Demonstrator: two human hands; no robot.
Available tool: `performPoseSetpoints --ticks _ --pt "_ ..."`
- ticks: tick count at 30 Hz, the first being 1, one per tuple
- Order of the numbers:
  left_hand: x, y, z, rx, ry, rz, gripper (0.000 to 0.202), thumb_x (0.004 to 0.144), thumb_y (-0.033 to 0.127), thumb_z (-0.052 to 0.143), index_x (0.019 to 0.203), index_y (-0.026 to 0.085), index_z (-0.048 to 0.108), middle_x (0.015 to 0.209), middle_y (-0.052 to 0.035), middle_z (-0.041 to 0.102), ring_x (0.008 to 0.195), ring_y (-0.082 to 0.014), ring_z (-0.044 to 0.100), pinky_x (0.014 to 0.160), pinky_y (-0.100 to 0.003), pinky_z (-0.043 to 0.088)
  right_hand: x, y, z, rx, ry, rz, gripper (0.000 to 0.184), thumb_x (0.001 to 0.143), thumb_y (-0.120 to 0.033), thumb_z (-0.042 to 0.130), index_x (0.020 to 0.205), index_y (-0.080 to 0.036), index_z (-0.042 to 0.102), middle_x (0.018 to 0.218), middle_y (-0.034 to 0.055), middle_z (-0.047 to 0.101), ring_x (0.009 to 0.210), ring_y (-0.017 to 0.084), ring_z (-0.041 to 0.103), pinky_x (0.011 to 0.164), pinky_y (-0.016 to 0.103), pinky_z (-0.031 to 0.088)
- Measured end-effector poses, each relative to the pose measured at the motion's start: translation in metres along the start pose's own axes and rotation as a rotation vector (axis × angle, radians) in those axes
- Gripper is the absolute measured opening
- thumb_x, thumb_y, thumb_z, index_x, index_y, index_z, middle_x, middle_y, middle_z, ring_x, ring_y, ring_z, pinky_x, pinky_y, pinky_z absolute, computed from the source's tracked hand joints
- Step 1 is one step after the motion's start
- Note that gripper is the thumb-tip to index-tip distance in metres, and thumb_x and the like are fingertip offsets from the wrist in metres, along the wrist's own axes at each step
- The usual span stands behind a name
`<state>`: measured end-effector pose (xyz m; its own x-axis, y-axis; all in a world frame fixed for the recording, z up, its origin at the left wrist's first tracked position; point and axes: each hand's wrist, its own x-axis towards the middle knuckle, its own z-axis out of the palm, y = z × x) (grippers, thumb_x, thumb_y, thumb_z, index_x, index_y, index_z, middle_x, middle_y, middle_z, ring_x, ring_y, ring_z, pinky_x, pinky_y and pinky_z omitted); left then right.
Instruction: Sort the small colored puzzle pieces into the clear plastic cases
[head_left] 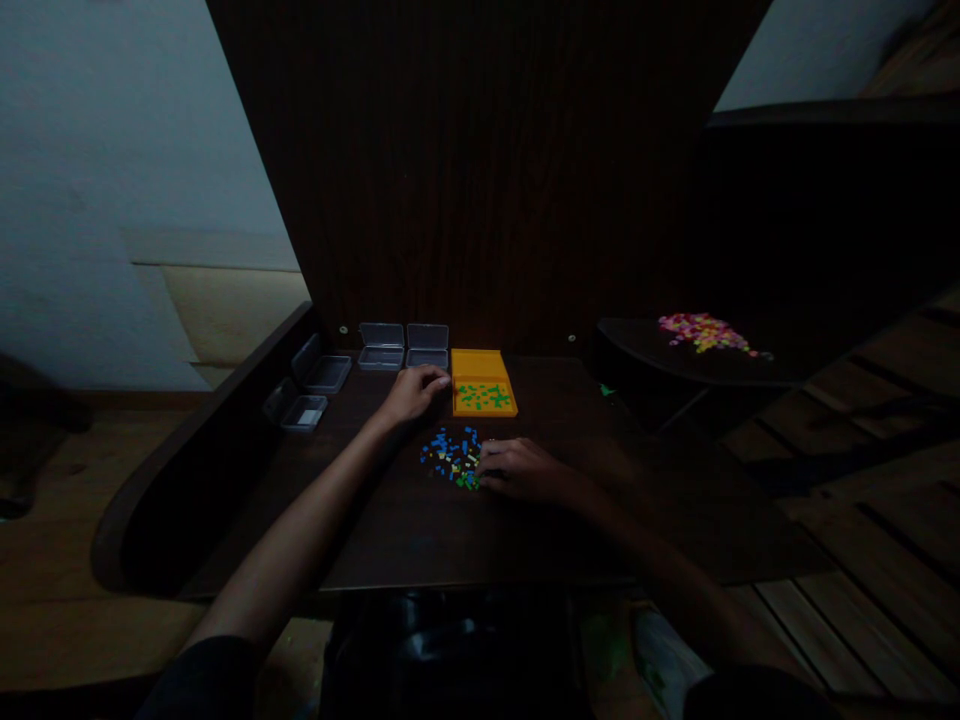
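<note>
A heap of small blue, green and yellow pieces (448,455) lies in the middle of the dark wooden table (390,530). My right hand (517,470) rests at the heap's right edge with fingers curled onto the pieces; what they hold is too small to make out. My left hand (412,392) lies further back, fingers bent, touching the left edge of an open orange box (482,381) that holds several green pieces. The scene is very dim.
Clear plastic boxes with open lids stand at the back: two (403,346) left of the orange box and two more (315,390) along the table's left edge. A pile of pink and yellow pieces (703,332) lies on a dark surface to the right.
</note>
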<state>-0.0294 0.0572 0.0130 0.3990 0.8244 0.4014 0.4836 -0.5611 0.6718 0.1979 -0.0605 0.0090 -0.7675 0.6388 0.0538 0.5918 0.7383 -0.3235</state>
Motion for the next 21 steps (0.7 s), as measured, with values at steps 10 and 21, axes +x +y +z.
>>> performPoseSetpoints --ticks 10,21 --pt "0.028 0.001 0.022 0.214 -0.227 0.087 0.02 0.075 0.007 0.055 0.085 0.017 0.068 0.083 -0.0064 0.071 0.081 -0.0203 0.066 0.075 -0.028 0.049 0.0 -0.006 0.0 -0.073 -0.014 0.014 0.013 0.092 -0.022 0.057 0.092 -0.019 0.069 0.096 0.0038 0.066 0.078 0.013 0.059 0.065 0.023 0.038" --pt "0.049 -0.003 0.038 0.393 -0.359 0.06 0.007 0.065 0.009 0.064 0.065 0.012 0.07 0.079 -0.0116 0.068 0.087 -0.0231 0.06 0.086 -0.032 0.046 -0.002 -0.013 -0.001 -0.1 -0.04 0.081 0.016 0.095 -0.026 0.052 0.093 -0.018 0.067 0.097 0.0038 0.064 0.077 0.013 0.056 0.063 0.024 0.032"
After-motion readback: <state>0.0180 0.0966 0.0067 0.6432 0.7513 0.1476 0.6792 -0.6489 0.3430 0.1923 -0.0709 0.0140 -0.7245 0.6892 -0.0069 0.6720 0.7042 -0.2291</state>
